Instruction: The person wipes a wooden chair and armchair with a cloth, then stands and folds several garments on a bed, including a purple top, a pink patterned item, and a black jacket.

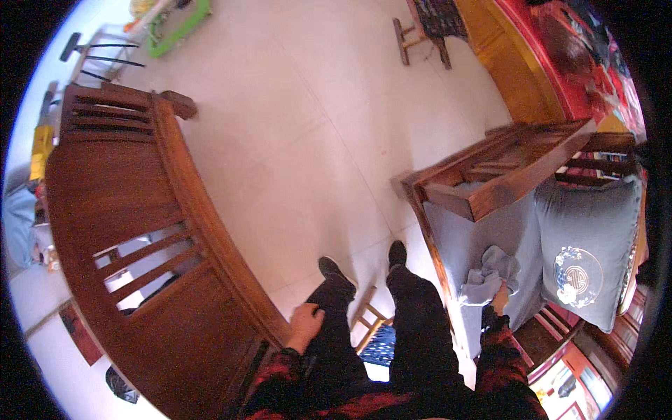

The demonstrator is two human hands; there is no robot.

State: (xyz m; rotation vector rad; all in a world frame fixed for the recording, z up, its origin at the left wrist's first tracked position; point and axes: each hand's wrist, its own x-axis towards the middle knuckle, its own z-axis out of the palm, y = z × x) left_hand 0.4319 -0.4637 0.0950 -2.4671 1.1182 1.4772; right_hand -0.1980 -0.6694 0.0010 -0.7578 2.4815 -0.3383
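Note:
My right hand (500, 299) grips a crumpled grey cloth (491, 278) and presses it on the grey seat cushion (462, 226) of a wooden sofa. A grey pillow (577, 252) with a round floral emblem leans on the sofa's back, to the right of that hand. Beside my left thigh, my left hand (307, 326) hangs with curled fingers, close to the edge of a long dark wooden table (210, 247) with slatted gaps. Its palm side is hidden, and no object shows in it.
The sofa's wooden armrest (525, 184) juts up ahead of the cushion. Between my legs, behind my feet, is a low stool (378, 336) with a blue patterned seat. Another stool (436, 26) stands ahead, by a red-covered piece of furniture (567, 79). A green frame (178, 31) lies far left.

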